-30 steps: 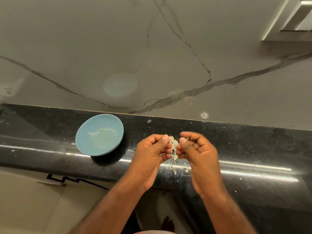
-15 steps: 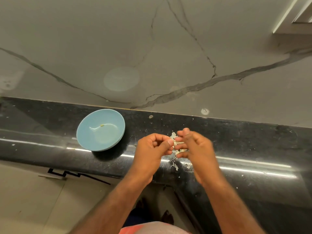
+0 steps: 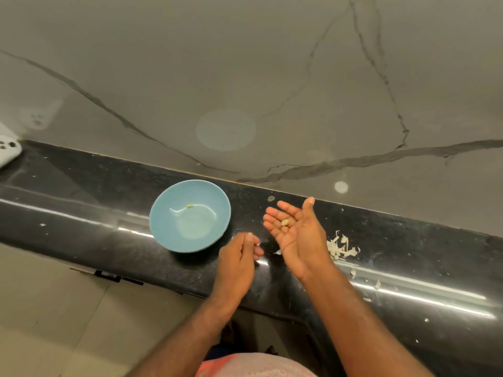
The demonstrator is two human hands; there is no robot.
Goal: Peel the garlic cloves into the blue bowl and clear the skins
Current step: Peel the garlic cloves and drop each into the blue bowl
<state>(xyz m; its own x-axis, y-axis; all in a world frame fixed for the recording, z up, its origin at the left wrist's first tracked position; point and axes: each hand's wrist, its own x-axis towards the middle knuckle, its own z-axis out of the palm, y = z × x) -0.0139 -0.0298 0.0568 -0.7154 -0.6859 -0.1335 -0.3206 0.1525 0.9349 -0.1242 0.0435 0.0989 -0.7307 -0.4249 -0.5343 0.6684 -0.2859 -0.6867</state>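
Counter point(image 3: 81, 213), black. Bowl point(image 3: 168, 227) on it, one pale bit point(image 3: 189, 205) inside. My right hand point(image 3: 295, 235) just right of bowl, palm up, fingers flat. Left hand point(image 3: 236, 263) nearer me, fingers loosely curled, gripping nothing. Skins point(image 3: 341, 247) scattered right of it. Clove point(image 3: 285, 222) on right palm.

A black, polished counter point(image 3: 81, 202) stretches across in front of you, its glossy surface streaked with reflected light and dotted with pale specks. The blue bowl point(image 3: 163, 221) stands upright on it to your left, close to the front edge. Well apart from it, to your right, a small heap of garlic skins point(image 3: 341, 247) lies on the stone, with a few loose flakes point(image 3: 353, 272) scattered just beside it toward the front edge. A single fleck point(image 3: 271, 198) rests near the back edge. At the far left end, a white phone point(image 3: 8, 152) sits partly out of view.
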